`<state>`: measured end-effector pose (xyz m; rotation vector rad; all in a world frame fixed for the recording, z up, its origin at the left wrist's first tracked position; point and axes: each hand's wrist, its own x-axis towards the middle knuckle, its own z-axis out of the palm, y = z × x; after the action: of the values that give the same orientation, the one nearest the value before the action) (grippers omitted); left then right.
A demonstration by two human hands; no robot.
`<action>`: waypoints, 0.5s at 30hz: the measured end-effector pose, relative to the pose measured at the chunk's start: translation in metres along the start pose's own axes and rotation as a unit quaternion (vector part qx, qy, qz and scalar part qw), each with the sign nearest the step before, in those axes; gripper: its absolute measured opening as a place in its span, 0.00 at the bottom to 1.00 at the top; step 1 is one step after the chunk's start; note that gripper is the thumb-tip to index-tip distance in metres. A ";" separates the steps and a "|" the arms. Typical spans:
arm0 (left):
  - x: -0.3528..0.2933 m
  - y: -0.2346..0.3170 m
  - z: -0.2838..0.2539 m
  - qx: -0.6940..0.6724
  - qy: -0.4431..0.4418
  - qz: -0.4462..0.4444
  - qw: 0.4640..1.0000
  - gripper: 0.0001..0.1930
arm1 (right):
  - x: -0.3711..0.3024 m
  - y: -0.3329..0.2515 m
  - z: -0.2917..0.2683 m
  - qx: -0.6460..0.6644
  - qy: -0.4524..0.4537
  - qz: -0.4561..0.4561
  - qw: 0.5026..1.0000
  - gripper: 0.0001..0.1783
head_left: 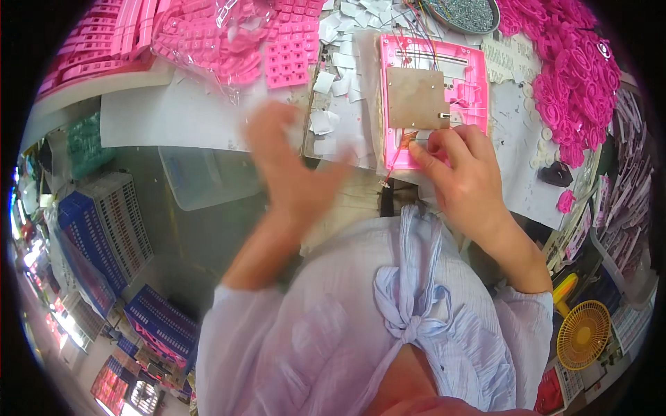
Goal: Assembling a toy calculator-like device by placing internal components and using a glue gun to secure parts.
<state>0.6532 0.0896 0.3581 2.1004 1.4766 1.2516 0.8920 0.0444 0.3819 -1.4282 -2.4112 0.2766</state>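
Observation:
A pink plastic casing lies open on the table in front of me. A brown circuit board sits inside it, with thin coloured wires running off its top. My right hand rests over the casing's near end, fingers closed close together by the board's lower edge. A small copper-coloured piece shows at its fingertips; what they pinch is partly hidden. Red wires trail to a small white connector at the near edge. My left hand, blurred, hangs left of the casing, thumb and fingers apart, nothing seen between them.
Pink keypad sheets and bagged pink parts lie at the far left. White paper pieces and a bowl of small metal parts lie behind. Magenta rings are heaped right. A yellow fan stands lower right.

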 end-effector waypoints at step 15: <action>0.043 -0.006 -0.002 -0.620 -0.299 -0.380 0.618 0.20 | 0.003 0.007 0.014 0.010 0.076 -0.016 0.997 0.18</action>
<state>0.6517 0.1291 0.3763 0.6242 0.5910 0.6595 0.8911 0.0501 0.3676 -1.3484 -2.2995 0.1768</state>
